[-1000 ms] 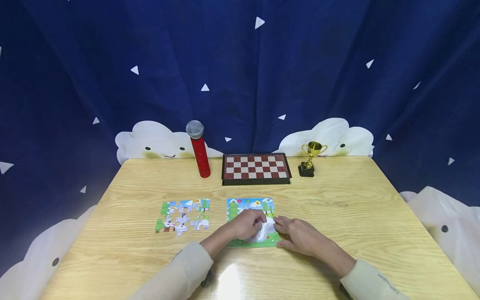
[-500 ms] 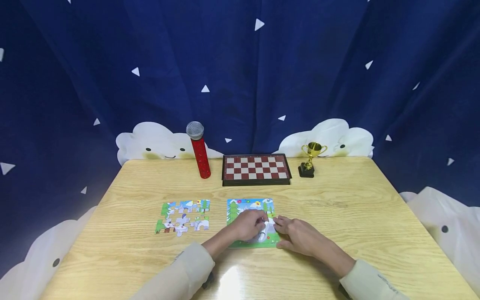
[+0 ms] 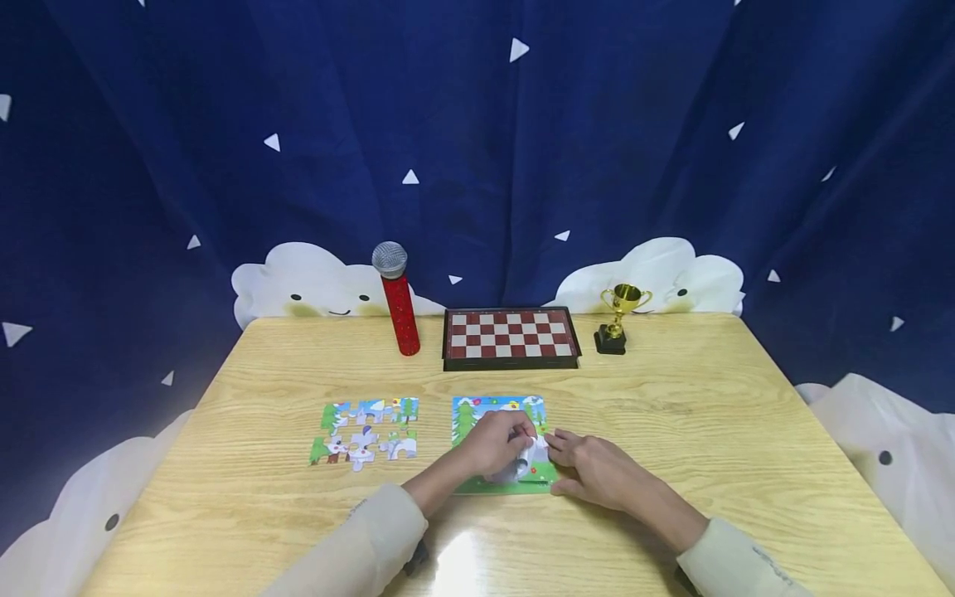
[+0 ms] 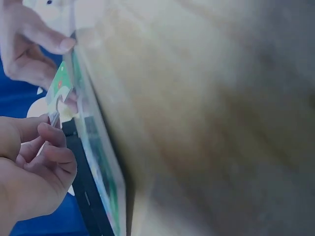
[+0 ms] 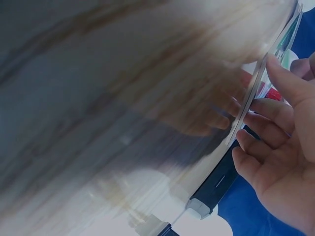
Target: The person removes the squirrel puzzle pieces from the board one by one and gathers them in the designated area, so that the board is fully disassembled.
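Note:
A picture jigsaw board (image 3: 464,414) with green trees and a blue sky lies flat near the middle of the table. Over it, my left hand (image 3: 492,444) pinches a jigsaw piece (image 4: 61,84), green with a red flower, between thumb and fingers. The piece stands tilted up from the board in the left wrist view. My right hand (image 3: 597,468) rests at the board's right edge, fingers loosely extended and fingertips at the rim. To the left, several jigsaw pieces (image 3: 361,445) lie in two rough rows. My left hand hides the board's centre.
Behind the board is a black-framed red and white chequerboard box (image 3: 511,336). A red microphone (image 3: 401,315) stands at the back left, and a gold trophy cup (image 3: 619,311) on a black base at the back right. A blue curtain (image 3: 477,149) hangs behind the wooden table (image 3: 709,414).
My left hand has shifted slightly right, and the jigsaw piece it pinches has tipped up from the board. My right hand has stayed at the board's edge.

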A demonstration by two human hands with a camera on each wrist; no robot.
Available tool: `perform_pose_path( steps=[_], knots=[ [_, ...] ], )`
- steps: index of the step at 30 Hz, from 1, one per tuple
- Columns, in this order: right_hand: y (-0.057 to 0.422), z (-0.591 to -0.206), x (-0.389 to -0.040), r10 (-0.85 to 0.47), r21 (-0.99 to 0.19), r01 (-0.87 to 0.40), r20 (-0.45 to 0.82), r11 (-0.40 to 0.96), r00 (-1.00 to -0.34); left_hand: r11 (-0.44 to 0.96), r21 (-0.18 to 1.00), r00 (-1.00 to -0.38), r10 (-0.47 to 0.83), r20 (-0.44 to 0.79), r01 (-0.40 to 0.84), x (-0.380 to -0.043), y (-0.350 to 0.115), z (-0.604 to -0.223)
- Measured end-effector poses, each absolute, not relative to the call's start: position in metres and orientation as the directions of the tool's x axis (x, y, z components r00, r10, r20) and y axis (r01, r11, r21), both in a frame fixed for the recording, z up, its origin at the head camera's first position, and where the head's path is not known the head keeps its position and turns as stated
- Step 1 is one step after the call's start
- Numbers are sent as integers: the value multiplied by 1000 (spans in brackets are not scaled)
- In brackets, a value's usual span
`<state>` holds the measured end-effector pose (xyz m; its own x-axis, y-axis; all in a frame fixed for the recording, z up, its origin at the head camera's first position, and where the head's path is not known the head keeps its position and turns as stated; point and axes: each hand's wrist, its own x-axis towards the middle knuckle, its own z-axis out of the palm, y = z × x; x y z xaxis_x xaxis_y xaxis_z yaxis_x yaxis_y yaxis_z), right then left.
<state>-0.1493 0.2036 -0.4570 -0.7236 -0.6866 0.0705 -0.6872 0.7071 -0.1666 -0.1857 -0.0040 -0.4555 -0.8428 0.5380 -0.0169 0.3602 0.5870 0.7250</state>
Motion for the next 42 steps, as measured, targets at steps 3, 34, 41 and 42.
perform_pose_path(
  steps=[3, 34, 41, 42],
  knots=[
    [204, -457, -149, -694, -162, -694, 70, 701, -717, 571, 743, -839, 543, -23, 349, -188, -10, -451],
    [206, -457, -148, -689, -186, -687, 63, 703, -722, 726, 653, -856, 462, -231, 216, -186, -131, -422],
    [205, -456, -148, -689, -189, -687, 64, 702, -722, 734, 645, -853, 462, -245, 213, -178, -149, -425],
    [205, -456, -149, -689, -189, -686, 63, 702, -722, 733, 645, -852, 463, -243, 214, -177, -152, -426]
  ],
)
